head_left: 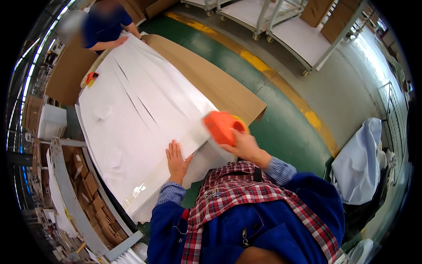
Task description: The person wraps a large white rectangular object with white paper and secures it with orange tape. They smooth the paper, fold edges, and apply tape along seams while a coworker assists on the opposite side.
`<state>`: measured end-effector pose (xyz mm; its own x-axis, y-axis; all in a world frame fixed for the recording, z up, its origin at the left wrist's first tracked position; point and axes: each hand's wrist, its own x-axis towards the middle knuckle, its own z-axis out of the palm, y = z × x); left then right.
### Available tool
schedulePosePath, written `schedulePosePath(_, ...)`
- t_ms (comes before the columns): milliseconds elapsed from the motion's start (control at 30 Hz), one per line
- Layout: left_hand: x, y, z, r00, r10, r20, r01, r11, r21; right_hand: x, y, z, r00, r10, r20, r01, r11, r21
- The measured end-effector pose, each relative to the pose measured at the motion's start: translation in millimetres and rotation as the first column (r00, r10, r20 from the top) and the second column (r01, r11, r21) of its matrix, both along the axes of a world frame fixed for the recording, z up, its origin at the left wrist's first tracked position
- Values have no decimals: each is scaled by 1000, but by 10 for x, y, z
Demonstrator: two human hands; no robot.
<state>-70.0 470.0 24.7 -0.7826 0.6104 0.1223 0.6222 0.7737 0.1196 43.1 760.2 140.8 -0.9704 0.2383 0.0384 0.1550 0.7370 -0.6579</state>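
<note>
A long panel wrapped in white sheeting (136,132) lies before me, with creases running along its length. My left hand (177,163) rests flat on its near end, fingers stretched out. In my right hand (246,146) is an orange tape dispenser (221,126), smeared a little by motion, with a yellowish roll showing behind it. The dispenser is at the panel's near right corner; I cannot tell whether it touches the sheeting. Shiny clear tape (140,190) lies along the near left edge. Brown cardboard (206,77) sticks out from under the panel's right side.
Across the panel, a co-worker in dark blue (105,26) presses a hand on the sheeting. A second tape dispenser (91,78) lies at the far left edge. Left stands a bin of cardboard pieces (90,189). Wheeled carts (299,42) stand far right; a pale draped sheet (358,163) is at right.
</note>
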Motion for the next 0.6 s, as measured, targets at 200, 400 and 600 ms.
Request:
schedulePosePath(200, -53, -22, -22, 1000, 16, -16, -17, 999, -50, -1499, -995, -477, 804, 591, -71, -503, 738, 449)
schedulePosePath(400, 44, -2, 93, 1000, 18, 20, -19, 999, 45, -1714, -1080, -483, 687, 546, -480, -529, 828, 185)
schedulePosePath(600, 39, 93, 106, 999, 18, -41, -15, 997, 82, -1743, -138, -953, 989, -141, -50, 146, 985, 97)
